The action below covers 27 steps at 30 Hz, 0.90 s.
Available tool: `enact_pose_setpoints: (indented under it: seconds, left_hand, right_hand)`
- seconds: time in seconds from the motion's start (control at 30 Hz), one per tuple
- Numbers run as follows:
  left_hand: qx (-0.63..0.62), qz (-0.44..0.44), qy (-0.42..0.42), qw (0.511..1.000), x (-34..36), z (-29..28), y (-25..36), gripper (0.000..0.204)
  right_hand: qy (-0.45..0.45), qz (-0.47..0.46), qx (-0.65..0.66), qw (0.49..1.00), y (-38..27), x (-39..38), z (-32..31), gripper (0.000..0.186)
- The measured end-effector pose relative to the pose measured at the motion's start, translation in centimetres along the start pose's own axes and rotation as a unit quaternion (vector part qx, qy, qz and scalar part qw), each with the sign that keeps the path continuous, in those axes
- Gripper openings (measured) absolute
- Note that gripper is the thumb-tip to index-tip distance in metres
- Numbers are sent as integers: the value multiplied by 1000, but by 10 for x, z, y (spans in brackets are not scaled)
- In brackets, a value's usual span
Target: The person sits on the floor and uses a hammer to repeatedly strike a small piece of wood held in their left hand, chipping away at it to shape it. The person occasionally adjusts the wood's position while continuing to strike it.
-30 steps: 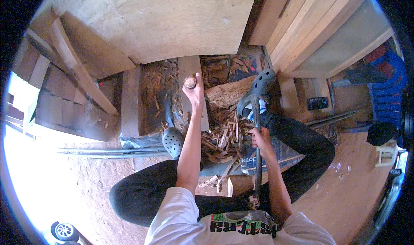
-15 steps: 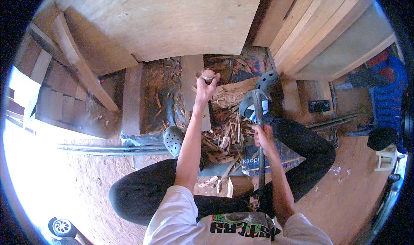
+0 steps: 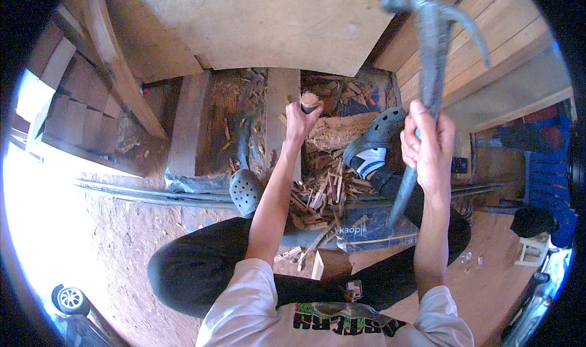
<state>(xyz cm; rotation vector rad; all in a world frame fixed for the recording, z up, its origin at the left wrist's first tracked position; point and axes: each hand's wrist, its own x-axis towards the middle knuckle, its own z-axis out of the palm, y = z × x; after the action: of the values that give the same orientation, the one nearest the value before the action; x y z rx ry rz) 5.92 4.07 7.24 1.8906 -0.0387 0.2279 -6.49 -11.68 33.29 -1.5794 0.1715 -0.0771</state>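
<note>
My left hand (image 3: 298, 124) is closed round an upright wooden-handled chisel (image 3: 309, 99). Its round, pale butt end shows above my fingers, while the blade is hidden below. A rough, gouged piece of wood (image 3: 336, 132) lies beside that hand, with wood chips (image 3: 323, 191) strewn round it. In my right hand (image 3: 430, 142) is a claw hammer (image 3: 432, 54), gripped partway along its handle. The hammer's head is raised high at the right, well apart from the chisel, and the handle's lower end points down toward my leg.
My feet in perforated clogs (image 3: 245, 192) flank the work spot. A large plywood sheet (image 3: 274, 23) stands ahead, with stacked boards (image 3: 488, 60) to the right. A plank (image 3: 282, 103) runs by my left hand. A phone (image 3: 459, 165) and a dark blue printed sack (image 3: 378, 228) lie nearby.
My right hand has lifted the hammer up and to the right from between my legs, so its head now shows. My left hand keeps its grip on the chisel; the view has shifted slightly.
</note>
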Motion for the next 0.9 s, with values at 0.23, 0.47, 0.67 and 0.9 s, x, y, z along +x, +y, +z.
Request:
enact_pose_setpoints:
  seconds: [0.23, 0.47, 0.67, 0.9]
  left_hand:
    - [40, 27, 56, 997, -4, 2, 4, 28]
    - [35, 8, 52, 998, -5, -2, 4, 27]
    - [20, 36, 26, 999, -6, 4, 6, 28]
    - [-26, 28, -41, 998, -4, 4, -4, 27]
  right_hand:
    - [9, -33, -263, 964, 109, 45, 25, 23]
    - [-72, 156, -121, 978, 86, 51, 8, 21]
    - [-55, -36, -45, 997, 15, 41, 10, 20]
    - [-75, -2, -467, 881, 112, 41, 11, 32]
